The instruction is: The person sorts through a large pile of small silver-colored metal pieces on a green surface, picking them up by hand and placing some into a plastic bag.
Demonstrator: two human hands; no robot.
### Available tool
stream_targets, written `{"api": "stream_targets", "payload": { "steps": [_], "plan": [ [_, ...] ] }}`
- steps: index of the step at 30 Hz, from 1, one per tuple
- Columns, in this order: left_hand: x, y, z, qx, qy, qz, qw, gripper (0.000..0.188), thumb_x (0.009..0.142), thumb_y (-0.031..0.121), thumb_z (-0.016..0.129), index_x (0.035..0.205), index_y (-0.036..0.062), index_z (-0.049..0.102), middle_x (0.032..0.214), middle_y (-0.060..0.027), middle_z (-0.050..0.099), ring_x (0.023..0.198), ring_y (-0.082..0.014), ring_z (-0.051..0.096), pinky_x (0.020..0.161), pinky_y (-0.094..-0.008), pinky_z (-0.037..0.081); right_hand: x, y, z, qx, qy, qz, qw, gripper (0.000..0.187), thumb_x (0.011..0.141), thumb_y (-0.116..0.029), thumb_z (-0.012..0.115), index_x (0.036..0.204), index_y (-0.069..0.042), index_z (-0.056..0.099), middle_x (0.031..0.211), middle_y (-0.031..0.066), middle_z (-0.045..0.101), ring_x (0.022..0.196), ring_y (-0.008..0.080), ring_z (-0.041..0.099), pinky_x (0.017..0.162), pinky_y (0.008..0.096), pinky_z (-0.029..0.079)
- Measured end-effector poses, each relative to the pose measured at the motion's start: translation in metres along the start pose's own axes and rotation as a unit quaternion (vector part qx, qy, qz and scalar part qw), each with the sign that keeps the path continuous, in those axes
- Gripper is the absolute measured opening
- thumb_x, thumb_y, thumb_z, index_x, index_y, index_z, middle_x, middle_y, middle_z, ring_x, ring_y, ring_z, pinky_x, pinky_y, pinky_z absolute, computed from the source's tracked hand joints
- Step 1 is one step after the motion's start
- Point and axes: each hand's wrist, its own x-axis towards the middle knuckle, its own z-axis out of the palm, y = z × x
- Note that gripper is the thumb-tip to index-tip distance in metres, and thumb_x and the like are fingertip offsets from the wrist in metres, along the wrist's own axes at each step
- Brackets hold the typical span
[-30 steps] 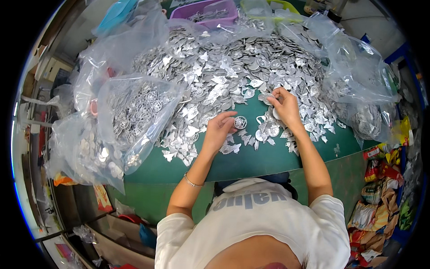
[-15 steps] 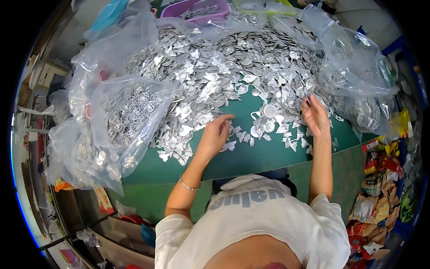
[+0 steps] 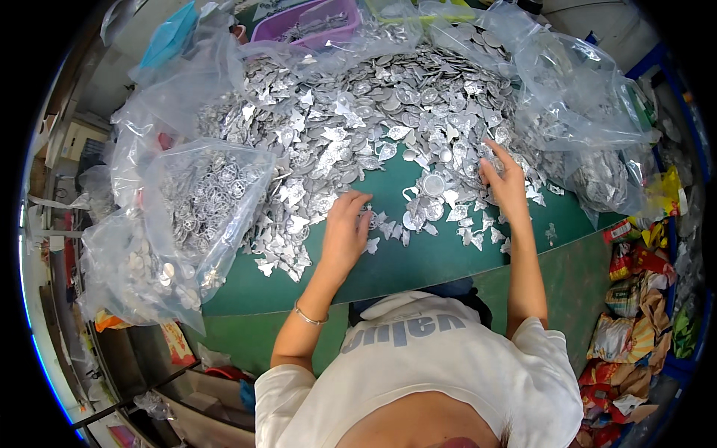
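A large heap of small flat silver-grey metal pieces (image 3: pixel 336 153), some leaf-shaped, some round, covers much of the green table (image 3: pixel 403 265). At the heap's near right side my right hand (image 3: pixel 508 187) hovers or rests over the pieces. Its index finger and thumb are apart, with nothing visible between them. My left hand (image 3: pixel 345 228) is at the near edge of the pieces left of centre, fingers bent and thumb spread away. I see nothing in it, though its palm is hidden. Between my hands lies a looser group of round discs (image 3: pixel 433 185) and small leaf-shaped pieces (image 3: pixel 457 213).
Clear plastic bags of metal pieces stand left (image 3: pixel 213 194) and right (image 3: pixel 597 179). Behind the heap are a purple basket (image 3: pixel 305 22) and a yellow-green tray (image 3: pixel 448 13). Colourful packets (image 3: pixel 609 336) are piled at the right, below table level. Open drawers (image 3: pixel 205 399) stand lower left.
My right hand has shifted left and its thumb and index finger have parted. My left hand's fingers are more bent. The whole view has shifted slightly.
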Motion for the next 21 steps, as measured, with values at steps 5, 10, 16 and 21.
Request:
{"api": "stream_targets", "payload": {
  "steps": [5, 10, 16, 21],
  "plan": [
    [0.019, 0.016, 0.022, 0.038, -0.020, 0.004, 0.999, 0.032, 0.074, 0.007, 0.065, 0.104, 0.0027, 0.057, 0.107, -0.0140, 0.055, 0.100, -0.0315, 0.051, 0.085, -0.0379, 0.038, -0.002, 0.003, 0.010, -0.111, 0.051, -0.030, 0.992, 0.030, 0.083, -0.012, 0.058, 0.112, -0.005, 0.057, 0.070, 0.0148, 0.064, 0.056, 0.0148, 0.059, 0.055, 0.0316, 0.046],
    [0.056, 0.033, 0.078, 0.051, -0.003, 0.044, 0.998, 0.036, 0.072, 0.012, 0.068, 0.105, 0.0026, 0.054, 0.103, -0.0116, 0.053, 0.098, -0.0288, 0.048, 0.082, -0.0387, 0.034, -0.006, -0.003, 0.013, 0.126, -0.001, 0.060, 0.990, 0.026, 0.087, -0.010, 0.054, 0.110, 0.002, 0.056, 0.070, 0.0095, 0.063, 0.059, 0.0116, 0.059, 0.052, 0.0241, 0.046],
    [0.042, 0.036, 0.081, -0.020, -0.103, 0.113, 0.988, 0.017, 0.075, 0.008, 0.062, 0.090, 0.0047, 0.056, 0.087, -0.0107, 0.054, 0.087, -0.0280, 0.052, 0.077, -0.0382, 0.035, -0.005, 0.013, -0.004, 0.310, -0.022, 0.111, 0.944, 0.022, 0.091, -0.007, 0.048, 0.108, 0.004, 0.056, 0.083, 0.0074, 0.058, 0.069, 0.0142, 0.056, 0.064, 0.0256, 0.047],
    [0.010, 0.033, 0.058, -0.138, -0.105, -0.016, 0.985, 0.015, 0.079, 0.006, 0.059, 0.094, 0.0036, 0.059, 0.084, -0.0141, 0.058, 0.081, -0.0283, 0.056, 0.075, -0.0376, 0.040, -0.008, 0.009, 0.008, 0.270, -0.093, 0.131, 0.949, 0.023, 0.089, -0.011, 0.052, 0.108, 0.001, 0.057, 0.075, 0.0017, 0.054, 0.060, 0.0099, 0.049, 0.055, 0.0227, 0.039]
  ]
}}
